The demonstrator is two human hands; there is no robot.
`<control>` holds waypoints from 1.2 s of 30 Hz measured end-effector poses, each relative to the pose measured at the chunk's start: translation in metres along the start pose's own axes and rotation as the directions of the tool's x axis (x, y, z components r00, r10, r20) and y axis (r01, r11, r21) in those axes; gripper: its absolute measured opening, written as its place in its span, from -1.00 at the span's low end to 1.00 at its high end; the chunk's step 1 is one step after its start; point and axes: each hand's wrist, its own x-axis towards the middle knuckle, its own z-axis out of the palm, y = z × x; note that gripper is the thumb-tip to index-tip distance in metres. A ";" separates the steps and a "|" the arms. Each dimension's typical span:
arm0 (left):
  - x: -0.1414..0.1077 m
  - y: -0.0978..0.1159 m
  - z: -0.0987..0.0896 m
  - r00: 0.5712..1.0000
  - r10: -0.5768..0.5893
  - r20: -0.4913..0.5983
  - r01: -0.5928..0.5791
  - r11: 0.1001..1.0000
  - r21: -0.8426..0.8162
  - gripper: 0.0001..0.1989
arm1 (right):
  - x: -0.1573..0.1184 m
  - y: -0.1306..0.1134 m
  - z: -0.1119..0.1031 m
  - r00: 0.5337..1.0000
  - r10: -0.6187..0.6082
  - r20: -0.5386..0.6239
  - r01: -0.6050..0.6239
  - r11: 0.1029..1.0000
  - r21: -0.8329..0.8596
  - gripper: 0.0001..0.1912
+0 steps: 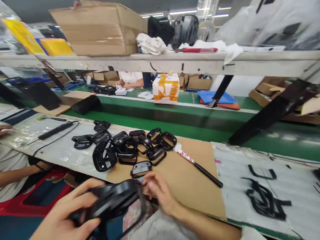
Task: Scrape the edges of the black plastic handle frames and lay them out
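Note:
My left hand [66, 211] is closed around a black plastic housing with an open loop frame [118, 196], held tilted in front of me, blurred and close to the camera. Just right of the housing is my right hand [160, 193], its fingers loosely bent and apart, with nothing visible in them; whether a fingertip touches the housing I cannot tell. Beyond both hands, several similar black housings [105, 156] lie in a loose heap on a cardboard sheet [197, 196]. One of them, a single housing [141, 169], lies nearest my right fingers.
A hammer-like tool with a wrapped head and black handle [207, 174] lies on the cardboard. Black strips [267, 200] are at the right. A corded black tool [56, 130] lies left, near another person's arm [22, 175]. A shelf [190, 62] spans overhead on dark posts.

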 end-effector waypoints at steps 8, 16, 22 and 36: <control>0.164 0.126 0.084 0.833 0.355 0.424 -0.237 0.921 -0.308 -0.79 | -0.073 -0.051 -0.098 0.924 -0.162 -0.346 0.162 0.986 -0.029 -0.32; 0.215 0.120 0.155 0.824 0.464 0.325 -0.447 0.885 -0.130 -0.64 | -0.076 0.012 -0.135 0.733 -0.345 -0.586 0.023 0.874 -0.486 -0.52; 0.220 0.101 0.178 0.894 0.433 -0.116 -0.425 0.901 0.084 -0.69 | -0.074 0.015 -0.134 0.782 -0.474 -0.406 0.090 0.730 -0.678 -0.66; 0.172 0.107 0.143 0.870 0.272 -0.411 -0.368 0.913 -0.176 -0.86 | -0.092 0.003 -0.134 0.868 -0.424 -0.260 0.011 0.540 -0.842 -0.42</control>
